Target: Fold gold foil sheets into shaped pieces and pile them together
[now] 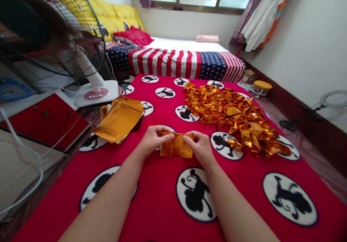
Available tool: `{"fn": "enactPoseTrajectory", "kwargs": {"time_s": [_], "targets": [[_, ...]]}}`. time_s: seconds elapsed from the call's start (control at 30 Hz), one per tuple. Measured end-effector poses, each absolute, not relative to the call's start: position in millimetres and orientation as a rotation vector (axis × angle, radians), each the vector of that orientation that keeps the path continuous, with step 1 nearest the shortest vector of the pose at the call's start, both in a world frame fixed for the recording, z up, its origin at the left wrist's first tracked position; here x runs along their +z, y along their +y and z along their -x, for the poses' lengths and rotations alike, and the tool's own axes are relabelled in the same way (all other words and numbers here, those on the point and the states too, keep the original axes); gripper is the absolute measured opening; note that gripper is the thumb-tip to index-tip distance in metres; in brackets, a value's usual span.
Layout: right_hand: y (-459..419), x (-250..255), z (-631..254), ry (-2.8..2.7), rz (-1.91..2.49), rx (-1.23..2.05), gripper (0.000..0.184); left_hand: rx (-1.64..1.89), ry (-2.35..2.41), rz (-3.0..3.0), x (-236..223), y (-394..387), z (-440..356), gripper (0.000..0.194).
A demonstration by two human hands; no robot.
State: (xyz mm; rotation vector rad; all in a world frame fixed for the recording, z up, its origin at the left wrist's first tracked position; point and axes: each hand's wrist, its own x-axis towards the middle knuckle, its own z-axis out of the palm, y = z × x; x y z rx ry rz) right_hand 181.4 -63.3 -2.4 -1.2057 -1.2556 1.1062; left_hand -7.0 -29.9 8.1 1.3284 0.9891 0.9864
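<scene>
A small folded sheet of gold foil paper (pixel 176 148) is held between both hands over the red cloth. My left hand (pixel 155 139) pinches its upper left part, thumb on the near face and fingers behind. At its upper right, my right hand (pixel 200 146) grips it the same way. The two thumbs lie close together along the top edge. Left of the hands lies a loose stack of flat gold foil sheets (pixel 120 121). To the right is a heap of shiny folded gold paper pieces (pixel 227 110), several rows deep.
The red cloth (pixel 159 198) has white circles with black figures. A fan (pixel 94 90) stands at the left beside a red panel (pixel 48 119). Behind is a bed with a flag-patterned cover (pixel 173 62). A yellow stool (pixel 262 85) and a ring light (pixel 334 99) are at the right.
</scene>
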Motion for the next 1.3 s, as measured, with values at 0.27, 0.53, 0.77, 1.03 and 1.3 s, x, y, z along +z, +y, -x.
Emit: {"fn": "enactPoseTrajectory", "kwargs": {"time_s": [0.27, 0.53, 0.77, 1.03, 1.3], "targets": [[-64, -1, -179, -1.284, 1.130, 1.089, 0.024, 0.981, 1.028, -1.372, 9, -33, 4, 0.028], [-63, -3, -172, -1.337, 1.109, 1.059, 0.034, 0.981, 1.029, -1.487, 3, -31, 1, 0.023], [-63, -4, -173, -1.383, 1.141, 1.003, 0.032, 0.965, 1.045, -1.498, 4, -30, 2, 0.023], [-63, -1, -177, -1.302, 1.158, 1.033, 0.027, 0.992, 1.030, -1.428, 6, -30, 6, 0.027], [-61, -3, -179, -1.247, 1.165, 1.090, 0.018, 0.994, 1.094, -1.421, 6, -31, 5, 0.031]]}}
